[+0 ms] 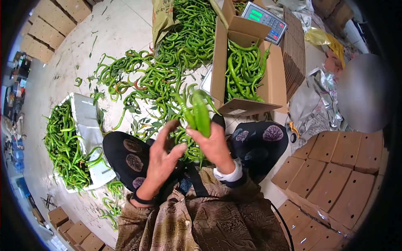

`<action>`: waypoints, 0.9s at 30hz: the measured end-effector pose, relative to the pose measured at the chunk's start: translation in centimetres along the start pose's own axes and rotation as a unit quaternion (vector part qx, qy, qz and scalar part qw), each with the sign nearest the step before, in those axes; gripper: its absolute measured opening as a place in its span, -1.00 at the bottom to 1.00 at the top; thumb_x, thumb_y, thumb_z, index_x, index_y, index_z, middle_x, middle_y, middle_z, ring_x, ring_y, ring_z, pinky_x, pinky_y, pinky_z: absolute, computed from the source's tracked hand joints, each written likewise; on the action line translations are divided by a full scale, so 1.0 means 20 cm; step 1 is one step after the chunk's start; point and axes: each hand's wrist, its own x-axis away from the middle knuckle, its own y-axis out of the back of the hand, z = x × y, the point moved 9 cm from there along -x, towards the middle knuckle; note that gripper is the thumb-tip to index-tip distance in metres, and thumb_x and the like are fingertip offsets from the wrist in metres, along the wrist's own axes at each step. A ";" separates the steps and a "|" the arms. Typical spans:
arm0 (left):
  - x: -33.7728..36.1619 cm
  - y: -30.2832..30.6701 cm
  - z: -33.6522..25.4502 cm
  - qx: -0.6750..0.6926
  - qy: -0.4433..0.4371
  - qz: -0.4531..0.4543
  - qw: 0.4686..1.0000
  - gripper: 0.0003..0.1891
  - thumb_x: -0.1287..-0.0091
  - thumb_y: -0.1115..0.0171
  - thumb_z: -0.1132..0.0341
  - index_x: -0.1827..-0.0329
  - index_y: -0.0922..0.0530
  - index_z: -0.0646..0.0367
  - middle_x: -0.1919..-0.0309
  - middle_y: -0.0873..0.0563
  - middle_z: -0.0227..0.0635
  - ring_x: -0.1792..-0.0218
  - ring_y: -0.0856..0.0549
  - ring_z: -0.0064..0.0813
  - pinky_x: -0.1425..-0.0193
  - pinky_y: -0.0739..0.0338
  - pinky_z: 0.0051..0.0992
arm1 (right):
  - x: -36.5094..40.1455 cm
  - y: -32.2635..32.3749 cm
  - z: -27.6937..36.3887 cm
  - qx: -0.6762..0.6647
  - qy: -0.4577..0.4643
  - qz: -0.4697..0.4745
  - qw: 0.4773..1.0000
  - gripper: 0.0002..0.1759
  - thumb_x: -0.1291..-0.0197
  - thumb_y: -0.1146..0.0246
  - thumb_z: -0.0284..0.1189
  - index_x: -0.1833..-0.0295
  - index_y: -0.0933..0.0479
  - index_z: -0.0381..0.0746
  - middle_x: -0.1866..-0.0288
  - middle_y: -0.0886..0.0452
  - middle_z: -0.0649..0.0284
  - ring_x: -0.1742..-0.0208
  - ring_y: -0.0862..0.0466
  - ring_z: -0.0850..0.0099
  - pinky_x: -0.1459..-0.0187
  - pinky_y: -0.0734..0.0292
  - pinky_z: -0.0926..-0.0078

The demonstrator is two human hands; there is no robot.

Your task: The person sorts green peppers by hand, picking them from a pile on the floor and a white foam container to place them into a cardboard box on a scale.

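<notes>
My right hand (214, 147) is closed around a small bunch of long green chili peppers (199, 113), which point upward and are blurred by motion. Beside it, my left hand (161, 157) has its fingers apart and curved, with nothing visible in its grasp. More green peppers lie below and between my hands, partly covered by them. Just beyond my right hand stands an open cardboard box (274, 77) with green peppers (245, 71) in it. A large loose heap of peppers (188, 37) spreads over the floor ahead, mixed with leaves and a few red ones.
At left, a white foam box (86, 119) brims with peppers. A sack (162, 21) lies by the heap. Behind the cardboard box are a digital scale display (263, 21) and flattened cartons (294, 50). Closed cartons (335, 180) are stacked at right, near crumpled wrapping (312, 100).
</notes>
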 end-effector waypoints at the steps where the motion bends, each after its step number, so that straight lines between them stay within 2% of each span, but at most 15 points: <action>1: -0.03 -0.07 0.02 0.056 -0.001 0.003 0.998 -0.38 -0.29 -0.36 0.24 -0.35 -0.37 0.34 -0.16 -0.55 -0.14 -0.17 -0.53 -0.38 -0.26 -0.43 -0.40 | 0.02 -0.02 0.11 0.163 0.114 -0.029 0.980 -0.68 -0.19 -0.30 -0.51 -0.07 -0.54 -0.29 0.25 -0.61 0.28 0.26 -0.55 0.35 0.10 -0.43 0.33; 2: -0.05 -0.14 0.05 0.112 -0.002 0.007 0.994 -0.37 -0.28 -0.38 0.22 -0.34 -0.38 0.33 -0.14 -0.55 -0.18 -0.17 -0.53 -0.39 -0.27 -0.42 -0.41 | 0.07 -0.07 0.21 0.321 0.221 -0.058 0.919 -0.63 -0.14 -0.26 -0.57 -0.10 -0.51 -0.31 0.26 -0.58 0.16 0.22 -0.55 0.19 0.04 -0.42 0.20; 3: -0.05 -0.16 0.04 0.125 0.006 -0.014 0.992 -0.41 -0.33 -0.33 0.22 -0.32 -0.37 0.35 -0.08 -0.56 -0.21 -0.13 -0.54 -0.41 -0.26 -0.41 -0.44 | 0.11 -0.11 0.20 0.296 0.260 -0.034 0.919 -0.51 -0.06 -0.18 -0.63 -0.18 -0.40 -0.40 0.14 -0.47 -0.08 0.05 -0.46 -0.07 -0.05 -0.32 0.01; 4: -0.07 -0.14 0.10 0.147 0.051 -0.053 0.986 -0.49 -0.40 -0.25 0.26 -0.31 -0.36 0.37 -0.06 -0.59 -0.21 -0.12 -0.57 -0.41 -0.27 -0.43 -0.41 | 0.15 -0.17 0.23 0.375 0.268 0.006 0.887 -0.46 -0.07 -0.14 -0.64 -0.23 -0.32 -0.50 -0.09 -0.41 -0.16 -0.08 -0.40 -0.07 -0.10 -0.33 0.05; 6: -0.11 -0.13 0.14 0.308 0.052 -0.060 0.948 -0.57 -0.45 -0.17 0.32 -0.28 -0.38 0.38 -0.11 -0.60 -0.13 -0.15 -0.58 -0.36 -0.30 -0.45 -0.35 | 0.20 -0.19 0.28 0.404 0.261 0.048 0.876 -0.37 -0.03 -0.22 -0.64 -0.28 -0.26 -0.53 -0.25 -0.35 -0.18 -0.18 -0.36 -0.11 -0.20 -0.32 0.10; 8: -0.15 -0.10 0.15 0.344 0.062 -0.031 0.936 -0.52 -0.46 -0.18 0.30 -0.31 -0.32 0.40 -0.26 -0.53 0.01 -0.28 -0.54 -0.17 -0.36 -0.46 -0.19 | 0.24 -0.13 0.34 0.369 0.244 0.046 0.896 -0.41 -0.04 -0.29 -0.61 -0.25 -0.38 -0.45 -0.26 -0.43 -0.10 -0.23 -0.42 -0.01 -0.30 -0.30 0.15; 10: -0.16 -0.07 0.15 0.363 0.092 0.001 0.927 -0.47 -0.44 -0.22 0.23 -0.34 -0.30 0.36 -0.27 -0.51 0.01 -0.31 -0.52 -0.14 -0.35 -0.48 -0.19 | 0.26 -0.03 0.35 0.260 0.216 0.062 0.939 -0.58 -0.12 -0.29 -0.61 -0.15 -0.54 -0.33 -0.15 -0.56 0.02 -0.14 -0.57 0.14 -0.18 -0.44 0.24; 11: -0.15 -0.07 0.13 0.374 0.100 0.015 0.922 -0.45 -0.44 -0.23 0.19 -0.36 -0.30 0.32 -0.27 -0.52 -0.01 -0.30 -0.53 -0.15 -0.29 -0.53 -0.23 | 0.25 0.08 0.34 0.205 0.173 -0.009 0.963 -0.70 -0.15 -0.35 -0.55 -0.03 -0.63 -0.26 -0.04 -0.64 0.09 -0.03 -0.65 0.22 -0.11 -0.53 0.28; 14: -0.15 -0.07 0.16 0.422 0.121 0.041 0.897 -0.39 -0.43 -0.24 0.15 -0.41 -0.26 0.29 -0.26 -0.52 -0.09 -0.27 -0.56 -0.16 -0.16 -0.61 -0.32 | 0.18 0.33 0.15 0.099 0.048 -0.096 0.989 -0.80 -0.25 -0.27 -0.56 0.01 -0.59 -0.32 -0.01 -0.61 0.14 -0.01 -0.62 0.43 -0.09 -0.52 0.50; 18: -0.17 -0.11 0.15 0.455 0.115 0.088 0.878 -0.37 -0.43 -0.24 0.15 -0.43 -0.23 0.29 -0.26 -0.50 -0.07 -0.26 -0.57 -0.15 -0.12 -0.63 -0.35 | 0.15 0.44 0.02 -0.030 0.019 -0.132 0.991 -0.73 -0.30 -0.23 -0.57 -0.09 -0.52 -0.33 -0.16 -0.50 0.21 -0.10 -0.56 0.46 -0.14 -0.48 0.51; 21: -0.18 -0.16 0.14 0.488 0.099 0.126 0.858 -0.36 -0.44 -0.22 0.17 -0.45 -0.19 0.30 -0.27 -0.48 -0.01 -0.27 -0.54 -0.10 -0.09 -0.64 -0.34 | 0.16 0.24 0.04 -0.280 -0.056 0.140 0.948 -0.39 -0.27 -0.26 -0.52 -0.40 -0.26 -0.38 -0.34 -0.41 0.15 -0.35 -0.40 0.37 -0.32 -0.36 0.43; 22: -0.18 -0.16 0.15 0.492 0.106 0.123 0.855 -0.35 -0.43 -0.22 0.19 -0.46 -0.18 0.31 -0.27 -0.47 0.01 -0.29 -0.53 -0.08 -0.09 -0.64 -0.34 | 0.16 0.24 0.02 -0.282 -0.056 0.138 0.948 -0.39 -0.27 -0.26 -0.52 -0.40 -0.26 -0.38 -0.34 -0.41 0.15 -0.35 -0.40 0.37 -0.32 -0.36 0.43; 24: -0.20 -0.18 0.17 0.495 0.116 0.122 0.852 -0.35 -0.43 -0.23 0.20 -0.46 -0.17 0.31 -0.27 -0.46 0.03 -0.31 -0.51 -0.06 -0.10 -0.63 -0.33 | 0.18 0.12 -0.02 -0.081 0.003 0.251 0.964 -0.29 -0.25 -0.22 -0.47 -0.48 -0.16 -0.38 -0.28 -0.50 0.08 -0.34 -0.47 0.32 -0.33 -0.35 0.39; 25: -0.21 -0.20 0.16 0.502 0.105 0.130 0.848 -0.35 -0.42 -0.24 0.23 -0.45 -0.18 0.31 -0.28 -0.46 0.05 -0.31 -0.50 -0.04 -0.11 -0.62 -0.33 | 0.22 0.06 -0.02 -0.284 -0.111 0.233 0.923 -0.32 -0.30 -0.20 -0.43 -0.47 -0.19 -0.41 -0.28 -0.50 0.09 -0.31 -0.51 0.31 -0.34 -0.32 0.37; 27: -0.22 -0.21 0.15 0.508 0.096 0.137 0.845 -0.35 -0.40 -0.25 0.25 -0.45 -0.19 0.31 -0.29 -0.45 0.06 -0.32 -0.50 -0.02 -0.12 -0.62 -0.33 | 0.22 0.03 -0.11 -0.257 -0.121 0.245 0.927 -0.33 -0.32 -0.20 -0.42 -0.47 -0.19 -0.41 -0.29 -0.50 0.09 -0.30 -0.52 0.30 -0.35 -0.32 0.36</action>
